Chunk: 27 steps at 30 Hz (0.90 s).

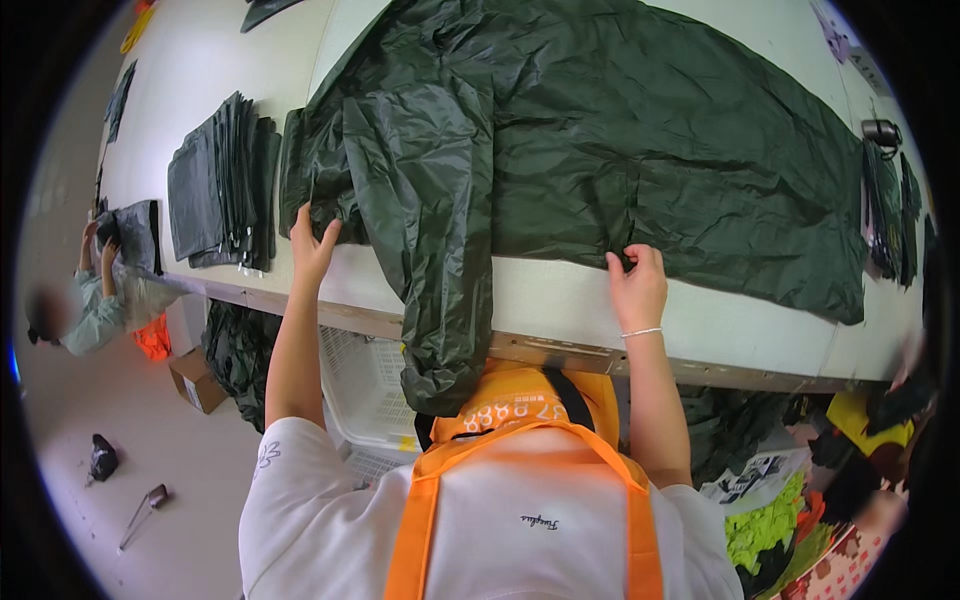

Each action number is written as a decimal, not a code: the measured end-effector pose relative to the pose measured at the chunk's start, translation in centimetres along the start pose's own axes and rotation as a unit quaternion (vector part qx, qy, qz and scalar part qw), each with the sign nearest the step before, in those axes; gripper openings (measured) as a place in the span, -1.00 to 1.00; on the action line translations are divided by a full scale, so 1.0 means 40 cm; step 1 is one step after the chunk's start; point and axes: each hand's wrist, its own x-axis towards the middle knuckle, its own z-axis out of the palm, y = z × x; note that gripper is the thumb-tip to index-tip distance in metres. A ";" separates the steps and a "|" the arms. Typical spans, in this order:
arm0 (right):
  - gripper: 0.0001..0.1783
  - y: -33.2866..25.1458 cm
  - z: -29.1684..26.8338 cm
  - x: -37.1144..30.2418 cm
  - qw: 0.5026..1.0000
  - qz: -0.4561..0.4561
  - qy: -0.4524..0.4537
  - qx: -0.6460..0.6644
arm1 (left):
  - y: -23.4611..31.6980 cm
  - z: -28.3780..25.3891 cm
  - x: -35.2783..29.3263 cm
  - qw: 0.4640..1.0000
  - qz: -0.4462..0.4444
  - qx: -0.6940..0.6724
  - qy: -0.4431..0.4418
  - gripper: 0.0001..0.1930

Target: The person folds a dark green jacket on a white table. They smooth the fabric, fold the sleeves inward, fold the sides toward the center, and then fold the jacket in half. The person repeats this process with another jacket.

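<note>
A large dark green garment of thin, shiny fabric, much like a raincoat, is spread over the white table. One sleeve lies across it and hangs over the front edge toward my lap. At the garment's left end, my left hand grips the bunched cloth, its thumb apart from the fingers and some fingertips hidden in the folds. My right hand pinches the near edge of the fabric between thumb and fingers, right of the sleeve.
Folded dark green pieces are stacked at left, with more folded pieces at far right. Below the table edge stand a white plastic basket and a cardboard box. Another person works at the far left. Bright yellow-green cloth lies lower right.
</note>
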 end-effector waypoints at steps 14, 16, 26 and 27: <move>-0.79 0.084 -0.088 0.019 0.910 0.121 0.047 0.395 | -0.028 0.021 0.008 0.973 -0.054 0.217 0.051 -0.64; -0.77 0.086 -0.078 0.011 0.978 0.050 0.091 0.180 | -0.035 0.024 0.007 0.963 -0.043 0.262 0.047 -0.63; -0.87 0.126 -0.048 -0.052 0.907 0.242 -0.041 0.341 | -0.058 0.026 0.001 0.945 0.026 0.322 0.046 -0.64; -0.98 0.141 -0.046 -0.042 0.896 0.255 -0.039 0.361 | -0.054 0.029 0.002 0.945 0.025 0.322 0.044 -0.64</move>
